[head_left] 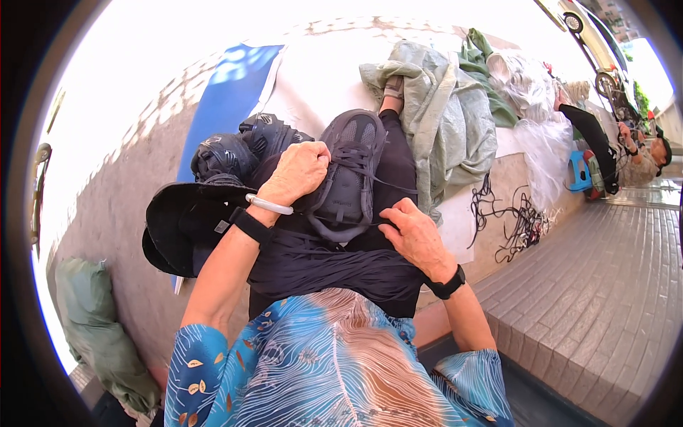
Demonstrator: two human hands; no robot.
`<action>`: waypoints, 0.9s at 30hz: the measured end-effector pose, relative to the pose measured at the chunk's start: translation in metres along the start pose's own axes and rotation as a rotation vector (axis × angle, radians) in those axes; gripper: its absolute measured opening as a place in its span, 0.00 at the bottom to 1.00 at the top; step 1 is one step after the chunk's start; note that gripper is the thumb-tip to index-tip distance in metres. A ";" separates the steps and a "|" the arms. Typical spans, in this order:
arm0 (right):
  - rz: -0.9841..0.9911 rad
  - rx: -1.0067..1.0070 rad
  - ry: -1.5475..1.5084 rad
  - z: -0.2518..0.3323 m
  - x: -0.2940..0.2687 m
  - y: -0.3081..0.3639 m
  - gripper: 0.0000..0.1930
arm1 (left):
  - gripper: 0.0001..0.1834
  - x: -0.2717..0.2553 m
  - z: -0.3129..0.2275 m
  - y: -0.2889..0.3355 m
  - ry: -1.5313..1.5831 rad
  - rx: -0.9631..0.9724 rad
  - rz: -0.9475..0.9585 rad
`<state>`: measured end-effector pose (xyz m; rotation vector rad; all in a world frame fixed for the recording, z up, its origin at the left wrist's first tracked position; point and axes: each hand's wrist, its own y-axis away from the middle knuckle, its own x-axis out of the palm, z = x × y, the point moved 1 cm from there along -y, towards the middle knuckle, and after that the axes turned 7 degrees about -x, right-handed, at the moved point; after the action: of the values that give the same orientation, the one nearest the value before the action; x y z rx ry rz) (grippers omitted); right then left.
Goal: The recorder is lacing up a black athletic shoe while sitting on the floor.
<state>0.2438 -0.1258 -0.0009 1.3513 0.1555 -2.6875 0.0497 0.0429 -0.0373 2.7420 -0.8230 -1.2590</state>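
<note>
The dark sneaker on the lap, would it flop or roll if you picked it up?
The dark sneaker would probably keep its shape, since its moulded sole looks firm, though the mesh upper may give a little. Its loose laces would likely dangle. It lies flat on the lap under the left hand, so rolling seems unlikely. The right hand rests beside the heel.

Left grip (299, 173) clenched, right grip (413, 231) pinching

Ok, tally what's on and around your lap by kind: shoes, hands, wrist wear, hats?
Dark lace-up shoe on the lap: 1
Hands: 2, left hand on the shoe, right hand at its lace
Black wristbands: 2
Silver bangle: 1
Black brimmed hat: 1
Total: 7
</note>
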 end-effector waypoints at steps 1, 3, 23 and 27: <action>0.033 -0.029 0.034 0.000 0.006 0.000 0.11 | 0.10 0.001 0.000 0.001 -0.003 0.051 -0.026; 0.063 -0.056 0.073 -0.002 0.014 -0.001 0.10 | 0.10 0.004 0.000 0.003 -0.002 0.109 -0.052; 0.022 -0.129 0.141 -0.009 0.019 0.006 0.08 | 0.06 0.010 -0.020 0.021 0.018 0.299 -0.259; 0.022 -0.190 0.119 -0.020 0.043 -0.001 0.05 | 0.14 0.000 -0.016 0.046 -0.214 0.381 -0.333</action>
<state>0.2337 -0.1243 -0.0475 1.4431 0.3945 -2.5011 0.0400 0.0002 -0.0160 3.1917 -0.7013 -1.6293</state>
